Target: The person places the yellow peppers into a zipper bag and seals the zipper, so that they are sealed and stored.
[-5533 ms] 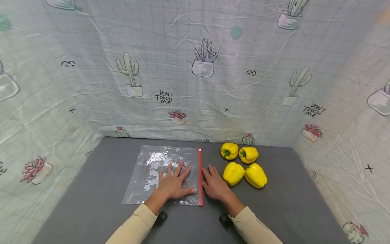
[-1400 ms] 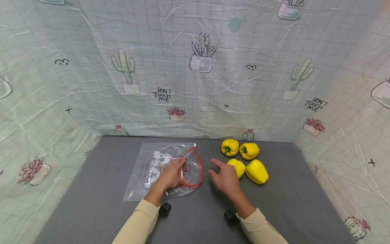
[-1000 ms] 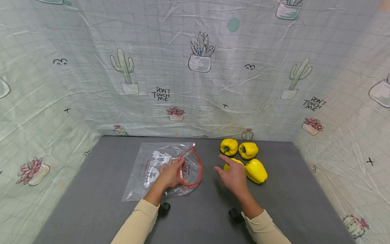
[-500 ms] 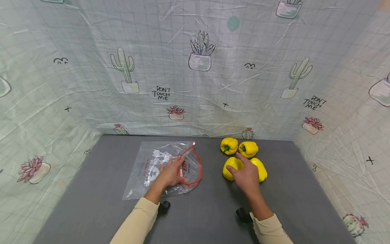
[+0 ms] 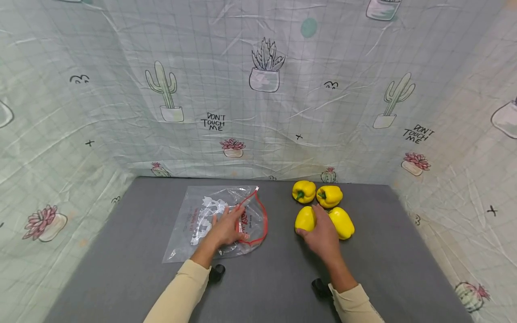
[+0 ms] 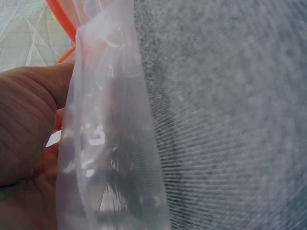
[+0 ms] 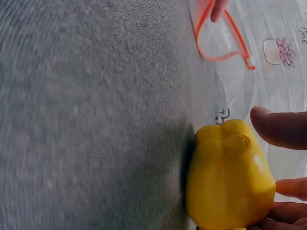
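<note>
In the head view a clear zip bag [image 5: 190, 231] with a red zip edge lies flat, its mouth gaping towards the right. My left hand [image 5: 226, 228] rests spread on the bag, fingertips at the pulled-back red lip. Raised plastic film [image 6: 112, 129] hides my left thumb's tip in the left wrist view. My right hand [image 5: 325, 235] reaches over the front left yellow bell pepper [image 5: 304, 219], thumb on one side and fingers on the other. In the right wrist view the thumb stands apart from this bell pepper [image 7: 230, 177] while the fingertips meet its side.
Another bell pepper [image 5: 342, 223] lies just right of my right hand. Two more, a left one [image 5: 304, 192] and a right one [image 5: 329, 196], sit behind. A cactus-print sheet [image 5: 194, 148] hangs around the grey tabletop [image 5: 258, 291].
The bag, flat with its mouth together at first, now gapes with its lip drawn left. My right hand has moved rightwards from beside the bag to the front left bell pepper.
</note>
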Demonstrator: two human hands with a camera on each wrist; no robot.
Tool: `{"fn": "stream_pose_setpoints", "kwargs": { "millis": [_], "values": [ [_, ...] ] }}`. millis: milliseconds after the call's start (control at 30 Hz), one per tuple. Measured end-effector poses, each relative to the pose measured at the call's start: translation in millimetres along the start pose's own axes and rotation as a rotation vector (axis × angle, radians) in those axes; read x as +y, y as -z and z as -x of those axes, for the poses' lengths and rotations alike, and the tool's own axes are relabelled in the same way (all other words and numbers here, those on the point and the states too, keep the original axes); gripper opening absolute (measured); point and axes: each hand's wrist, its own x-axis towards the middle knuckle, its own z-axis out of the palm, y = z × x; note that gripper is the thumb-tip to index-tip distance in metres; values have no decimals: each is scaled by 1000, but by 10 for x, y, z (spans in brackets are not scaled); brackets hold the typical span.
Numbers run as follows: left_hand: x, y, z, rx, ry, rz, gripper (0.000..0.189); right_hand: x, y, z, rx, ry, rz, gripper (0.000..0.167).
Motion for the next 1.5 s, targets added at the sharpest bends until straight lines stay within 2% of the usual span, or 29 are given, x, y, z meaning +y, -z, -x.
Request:
{"fn": "stream_pose_setpoints", "kwargs": {
  "millis": [233, 467, 667, 1000, 1500],
  "values": [
    [-12, -4, 3, 0, -4, 7, 96, 19, -73, -6, 13, 23, 62, 91],
    [-23, 15, 15, -2, -4, 9, 96, 40, -95, -26, 10, 36, 75, 96],
    [-47, 51, 25, 5, 11, 3, 95, -36, -89, -30, 14, 39, 25, 92],
    [-31, 8, -9, 14, -11, 4, 95, -74, -5, -43, 16, 49, -13, 91],
    [-22, 13, -11, 3, -3, 11, 96, -112, -84, -115, 19, 79, -102, 95]
  ]
}}
